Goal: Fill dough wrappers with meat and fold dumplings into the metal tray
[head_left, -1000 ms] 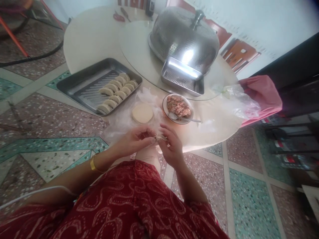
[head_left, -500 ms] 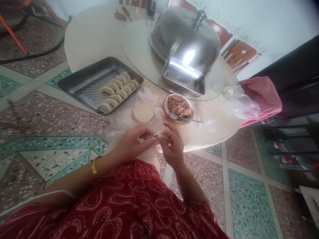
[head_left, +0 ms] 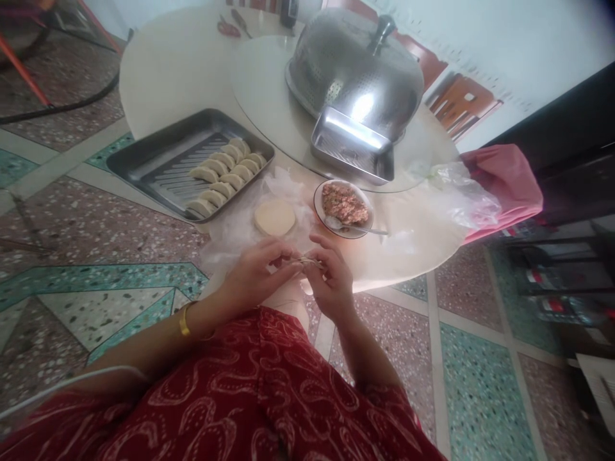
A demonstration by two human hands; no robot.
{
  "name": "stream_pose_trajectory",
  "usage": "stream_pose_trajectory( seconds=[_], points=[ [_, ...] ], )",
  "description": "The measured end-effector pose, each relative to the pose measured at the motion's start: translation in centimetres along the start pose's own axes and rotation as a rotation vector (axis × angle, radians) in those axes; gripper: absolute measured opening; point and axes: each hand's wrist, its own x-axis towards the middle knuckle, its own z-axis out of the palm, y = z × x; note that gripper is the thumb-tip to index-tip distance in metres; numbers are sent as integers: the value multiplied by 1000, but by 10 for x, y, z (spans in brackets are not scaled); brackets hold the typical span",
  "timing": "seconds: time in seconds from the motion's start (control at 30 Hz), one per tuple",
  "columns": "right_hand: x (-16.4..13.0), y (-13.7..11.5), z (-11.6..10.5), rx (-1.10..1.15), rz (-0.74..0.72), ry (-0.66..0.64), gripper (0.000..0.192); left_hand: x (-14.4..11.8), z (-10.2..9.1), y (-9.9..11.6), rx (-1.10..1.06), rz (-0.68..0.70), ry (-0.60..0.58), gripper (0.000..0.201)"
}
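Dumpling (head_left: 307, 261), small and pale, sits pinched between the fingertips of both hands just off the near edge of the round counter (head_left: 182, 70), above the person's lap. The left hand (head_left: 254, 275) curls around it from one side and the right hand (head_left: 331, 282) closes on it from the other; both hands are clenched on the dough, though the view is too blurred to tell how far its seam is sealed.

Just beyond the hands lies a stack of round wrappers (head_left: 275, 218) on a crumpled clear plastic sheet (head_left: 230, 237). To its right stands a bowl of minced filling (head_left: 343, 205) with a spoon (head_left: 353, 226) resting in it, handle pointing right. To the left, a metal tray (head_left: 144, 160) overhangs the counter edge and carries two rows of folded dumplings (head_left: 223, 176) at its near-right end. Farther back, on a glass turntable (head_left: 264, 89), a perforated steel dome cover (head_left: 355, 67) stands with a second, smaller tray (head_left: 353, 150) leaning against its front. A clear plastic bag (head_left: 461, 192) and a pink cloth (head_left: 509, 182) lie at the counter's right edge. Red scissors (head_left: 225, 29) lie at the far side.

Nothing stands between the hands and the wrappers or the bowl.
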Motion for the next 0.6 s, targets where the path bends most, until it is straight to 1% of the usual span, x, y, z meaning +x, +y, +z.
stream_pose_trajectory(
  seconds=[0.17,0.27,0.33,0.47,0.6],
  points=[
    [3,0,-3,157,80,-97,13,1,1,-2,32,80,51,14],
    [6,-1,-4,253,161,-139,17,1,0,0,31,110,84,10],
    [8,-3,-3,325,200,-160,20,1,0,1,8,84,85,8],
    [12,-6,-3,377,232,-180,27,1,1,1,-51,-1,53,23],
    [16,-8,-5,406,259,-258,44,2,3,-2,-99,4,47,18]
  ],
)
